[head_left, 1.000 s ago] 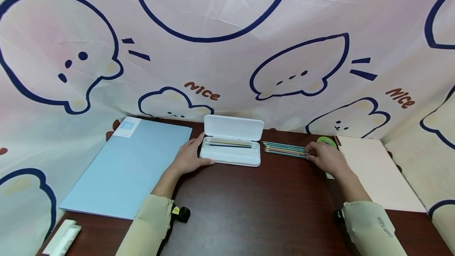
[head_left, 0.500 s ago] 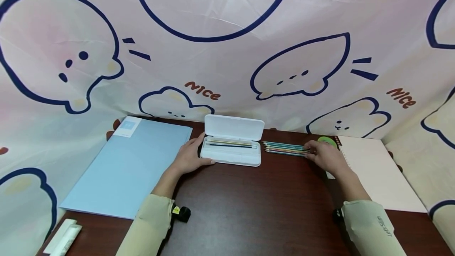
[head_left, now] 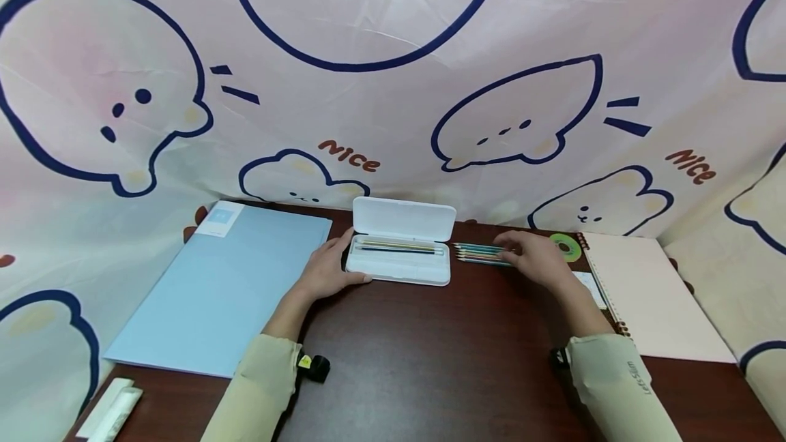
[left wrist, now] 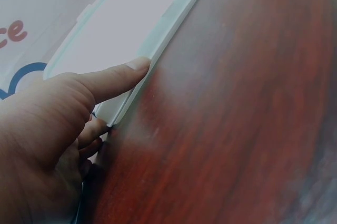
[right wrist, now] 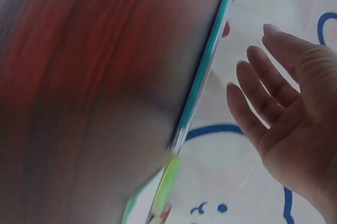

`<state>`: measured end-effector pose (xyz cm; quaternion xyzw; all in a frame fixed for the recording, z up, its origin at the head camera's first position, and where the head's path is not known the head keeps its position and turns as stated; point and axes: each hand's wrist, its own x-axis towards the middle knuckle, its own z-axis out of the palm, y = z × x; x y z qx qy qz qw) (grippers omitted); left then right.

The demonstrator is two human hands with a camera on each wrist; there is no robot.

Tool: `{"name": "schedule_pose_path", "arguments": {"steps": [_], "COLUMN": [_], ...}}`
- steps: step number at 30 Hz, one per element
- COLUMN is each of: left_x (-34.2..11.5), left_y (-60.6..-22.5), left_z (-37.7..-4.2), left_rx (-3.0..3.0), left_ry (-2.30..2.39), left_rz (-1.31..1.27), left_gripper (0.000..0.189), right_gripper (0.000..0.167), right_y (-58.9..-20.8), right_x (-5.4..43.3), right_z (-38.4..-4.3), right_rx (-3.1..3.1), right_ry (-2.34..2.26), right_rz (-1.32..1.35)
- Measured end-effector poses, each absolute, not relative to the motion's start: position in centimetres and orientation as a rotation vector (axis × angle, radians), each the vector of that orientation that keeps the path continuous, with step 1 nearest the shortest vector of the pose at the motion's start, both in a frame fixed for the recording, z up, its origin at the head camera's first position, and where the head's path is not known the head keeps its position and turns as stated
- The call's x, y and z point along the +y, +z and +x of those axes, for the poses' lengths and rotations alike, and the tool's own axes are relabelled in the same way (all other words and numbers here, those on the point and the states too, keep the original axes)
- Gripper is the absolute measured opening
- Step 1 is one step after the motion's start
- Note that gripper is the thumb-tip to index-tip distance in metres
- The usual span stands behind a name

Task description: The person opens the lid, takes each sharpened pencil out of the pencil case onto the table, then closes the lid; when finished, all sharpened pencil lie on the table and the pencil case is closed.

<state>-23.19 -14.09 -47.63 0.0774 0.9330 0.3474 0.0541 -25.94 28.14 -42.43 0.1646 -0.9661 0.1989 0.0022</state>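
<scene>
A white pencil case [head_left: 402, 270] lies with its lid raised, and a few pencils [head_left: 402, 247] rest inside. My left hand [head_left: 327, 270] holds the case's left end, the thumb along the front rim and the fingers round the side. In the left wrist view the thumb [left wrist: 118, 79] presses the rim of the case. Several coloured pencils [head_left: 479, 254], mostly teal, lie side by side to the right of the case, tips pointing left. Over their right ends is my right hand [head_left: 537, 259]. In the right wrist view its fingers [right wrist: 263, 81] are spread and loosely bent, holding nothing.
A green ring-shaped roll [head_left: 566, 248] and a small white packet [head_left: 591, 288] sit beside a spiral sketchbook [head_left: 657, 299] at right. A large blue folder [head_left: 227, 285] covers the left side. White wrapped strips [head_left: 110, 408] lie front left. A printed cloth wall [head_left: 393, 108] stands behind.
My right hand has let go of the pencils' right ends and moved left over them, uncovering the green roll and white packet. My left hand stays on the case.
</scene>
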Motion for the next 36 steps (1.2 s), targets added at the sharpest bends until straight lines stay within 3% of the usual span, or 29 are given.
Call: {"name": "schedule_pose_path", "arguments": {"steps": [20, 36], "left_x": [-14.2, -14.1], "left_y": [-47.6, -47.7], "left_z": [-23.1, -23.3], "left_rx": [2.843, 2.847], "left_ry": [1.038, 1.035], "left_rz": [0.237, 0.247], "left_gripper": [0.109, 0.109], "right_gripper": [0.022, 0.024], "right_y": [-42.6, -43.2], "right_x": [20.4, 17.3], "right_z": [-27.1, -27.2], "right_rx": [-3.061, -3.108], "right_ry": [0.718, 0.658], "right_rz": [0.592, 0.748]}}
